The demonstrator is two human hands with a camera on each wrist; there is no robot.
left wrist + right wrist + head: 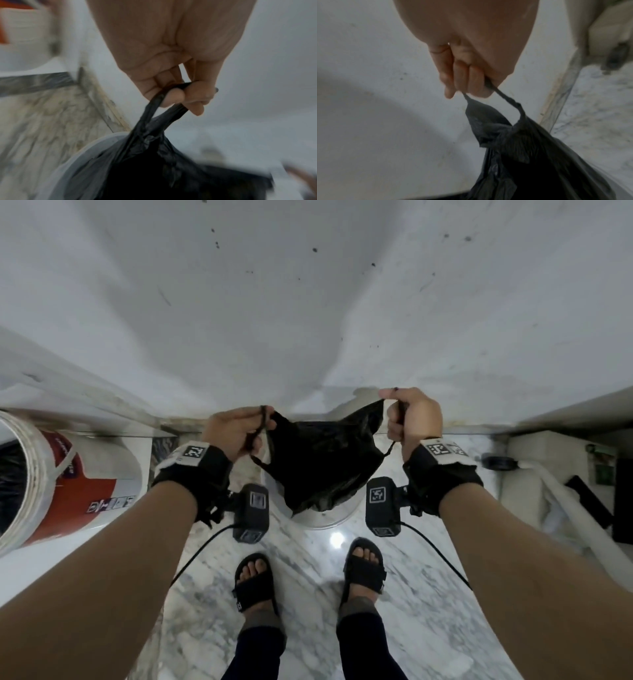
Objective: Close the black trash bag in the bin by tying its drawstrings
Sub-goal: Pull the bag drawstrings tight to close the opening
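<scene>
Black trash bag (318, 460) sits in the bin (325, 517), a drawstring loop gripped in my left hand (233, 433) and right hand (412, 419), held apart. Risk: thin loops tear or slip if I overpull.

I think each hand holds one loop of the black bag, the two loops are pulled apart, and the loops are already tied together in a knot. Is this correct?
Not quite: no knot is tied yet. In the head view the left hand and the right hand each grip a separate drawstring loop, held apart over the black trash bag, which sits in the bin. The rest is right.
</scene>
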